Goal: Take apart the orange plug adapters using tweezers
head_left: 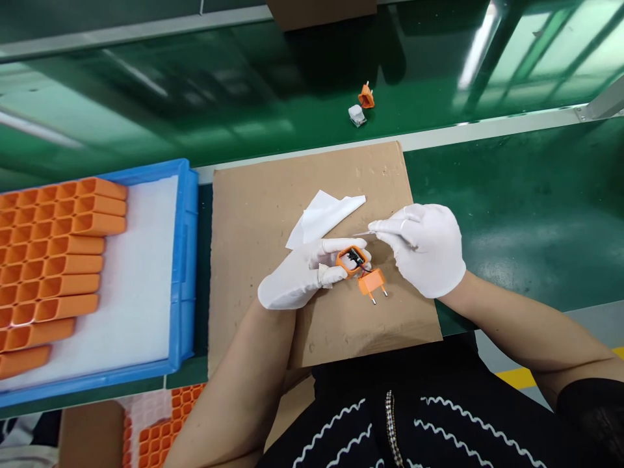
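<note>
White gloves cover both hands. My left hand [319,270] is closed around an orange charger housing [342,261], its open end facing up and a dark circuit part showing inside. An orange plug cap [372,283] with two metal pins hangs beside the housing, apparently joined by short wires. Just up and to the right, my right hand [422,244] pinches a thin, pale, pointed tool [361,233], whose exact kind I cannot make out. Its tip is close to the housing; whether they touch is unclear. Behind my left hand lies a folded white cloth or paper [319,218].
Under my hands is a cardboard sheet [253,201] on the green bench [507,188]. At left, a blue tray [184,260] holds rows of orange housings [73,244]. Farther back lie an orange plug cap [366,97] and a white part [357,116].
</note>
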A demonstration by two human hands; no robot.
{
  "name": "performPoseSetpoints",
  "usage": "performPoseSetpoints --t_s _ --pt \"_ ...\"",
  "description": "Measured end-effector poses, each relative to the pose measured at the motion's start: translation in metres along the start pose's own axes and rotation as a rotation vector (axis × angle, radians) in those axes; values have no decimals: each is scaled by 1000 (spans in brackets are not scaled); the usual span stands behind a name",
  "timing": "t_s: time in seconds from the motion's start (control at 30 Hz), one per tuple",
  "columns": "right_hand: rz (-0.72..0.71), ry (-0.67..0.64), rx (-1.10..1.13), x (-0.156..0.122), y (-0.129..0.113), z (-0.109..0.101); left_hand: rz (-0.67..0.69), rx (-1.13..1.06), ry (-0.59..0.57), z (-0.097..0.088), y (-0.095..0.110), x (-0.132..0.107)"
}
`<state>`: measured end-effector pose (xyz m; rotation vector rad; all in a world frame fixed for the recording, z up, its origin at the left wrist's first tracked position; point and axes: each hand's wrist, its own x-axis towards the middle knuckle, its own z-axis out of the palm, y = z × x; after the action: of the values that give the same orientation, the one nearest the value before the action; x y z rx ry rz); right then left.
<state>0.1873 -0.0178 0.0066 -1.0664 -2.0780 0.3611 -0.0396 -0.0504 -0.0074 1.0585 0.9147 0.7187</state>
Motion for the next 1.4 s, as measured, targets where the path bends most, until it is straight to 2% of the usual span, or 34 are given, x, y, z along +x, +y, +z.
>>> performPoseSetpoints --t_s 0.13,0.27,0.37,0.47,0.63,0.7,0.77,0.83,0.93,1.07,1.2,1.23,1.3,1.33,1.4 --pt "111 -1 285 3 -6 -2 -5 33 -42 4 4 0" --pt "152 -172 456 5 -13 -5 -37 -58 -204 11 5 2" --pt "209 -272 506 4 -15 -5 -69 -131 -235 15 1 1" --pt "308 -272 610 4 -18 -4 -68 -146 -256 18 -3 -1" --pt "622 -204 914 11 -24 -8 -113 -208 -283 20 -1 -3" --pt "680 -196 931 12 -24 -10 -102 -222 -266 20 0 -3" --pt "663 -201 889 11 -24 -10 -89 -191 -239 19 -1 -3" --pt "575 -233 831 8 -24 -9 -82 -140 -206 17 -1 -2" --pt "458 -289 758 4 -22 -6 -72 -116 -256 16 -1 -1" --pt "596 -240 837 4 -23 -5 -81 -197 -342 16 -2 -2" --pt "500 -376 768 5 -26 -5 -2 -114 -313 18 -2 -2" --pt "495 -370 731 5 -25 -5 25 -83 -316 20 -2 -2" --pt "558 -266 683 5 -19 -3 112 -35 -269 25 -1 -1" --pt "603 -198 672 6 -14 -2 180 -15 -199 28 -1 0" --pt "644 -98 656 7 -5 -1 355 57 31 32 -1 2"
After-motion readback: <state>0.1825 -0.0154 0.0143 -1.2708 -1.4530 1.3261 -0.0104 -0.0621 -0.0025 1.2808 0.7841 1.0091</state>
